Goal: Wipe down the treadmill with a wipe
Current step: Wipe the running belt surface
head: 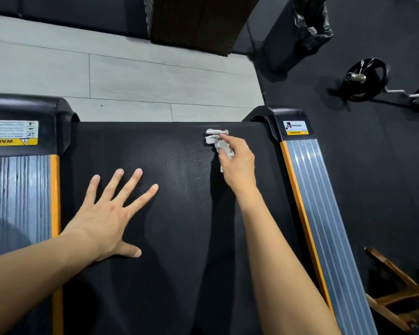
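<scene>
A crumpled white wipe (215,137) lies near the far end of the black textured treadmill belt (179,213), pinched in the right hand (237,160), while the left hand (109,213) presses flat, fingers spread, beside grey ribbed, orange-edged side rails (324,213).

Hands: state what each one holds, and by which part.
The right hand pinches the crumpled wipe by its near end. The left hand holds nothing, pressed flat on the belt.
</scene>
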`<action>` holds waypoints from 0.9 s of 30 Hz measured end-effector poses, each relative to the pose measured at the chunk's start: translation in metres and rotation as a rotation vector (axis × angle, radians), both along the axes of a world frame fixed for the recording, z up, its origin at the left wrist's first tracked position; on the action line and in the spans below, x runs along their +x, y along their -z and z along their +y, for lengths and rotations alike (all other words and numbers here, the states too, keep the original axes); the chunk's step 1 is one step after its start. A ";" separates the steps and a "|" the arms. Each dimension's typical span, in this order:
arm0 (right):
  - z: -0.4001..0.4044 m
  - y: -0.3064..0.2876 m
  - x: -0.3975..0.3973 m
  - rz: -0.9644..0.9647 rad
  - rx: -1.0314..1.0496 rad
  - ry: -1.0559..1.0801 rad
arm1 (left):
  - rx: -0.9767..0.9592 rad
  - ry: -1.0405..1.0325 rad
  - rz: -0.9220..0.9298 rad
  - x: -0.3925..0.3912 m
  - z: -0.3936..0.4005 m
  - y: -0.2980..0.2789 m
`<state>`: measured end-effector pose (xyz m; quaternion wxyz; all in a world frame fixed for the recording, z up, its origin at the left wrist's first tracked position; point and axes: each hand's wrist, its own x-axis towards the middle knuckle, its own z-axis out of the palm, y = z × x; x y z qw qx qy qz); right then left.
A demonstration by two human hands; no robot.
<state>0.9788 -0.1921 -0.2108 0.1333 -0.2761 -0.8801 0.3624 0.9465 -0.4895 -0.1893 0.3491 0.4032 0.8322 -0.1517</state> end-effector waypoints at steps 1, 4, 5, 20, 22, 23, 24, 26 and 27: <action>0.005 0.000 -0.003 -0.030 0.045 -0.028 | -0.001 0.001 -0.002 0.000 0.000 0.000; 0.018 -0.005 -0.016 -0.160 0.172 -0.123 | -0.006 0.001 -0.004 -0.001 0.001 0.001; 0.022 -0.007 -0.019 -0.193 0.180 -0.143 | -0.008 0.001 -0.004 -0.001 0.001 0.001; 0.059 0.010 0.040 -0.208 0.402 -0.117 | -0.018 0.010 0.000 -0.001 0.001 0.000; 0.064 0.006 0.039 -0.235 0.385 -0.115 | -0.024 0.013 0.001 0.000 0.001 -0.001; 0.065 0.004 0.037 -0.238 0.404 -0.124 | -0.025 0.014 0.004 0.000 0.002 -0.001; 0.066 0.002 0.036 -0.227 0.433 -0.142 | -0.027 0.015 0.006 0.000 0.002 -0.001; 0.069 0.003 0.037 -0.129 0.484 -0.141 | -0.034 0.017 0.008 0.000 0.002 -0.002; 0.071 0.005 0.040 -0.060 0.493 -0.099 | -0.035 0.017 0.009 0.000 0.002 -0.002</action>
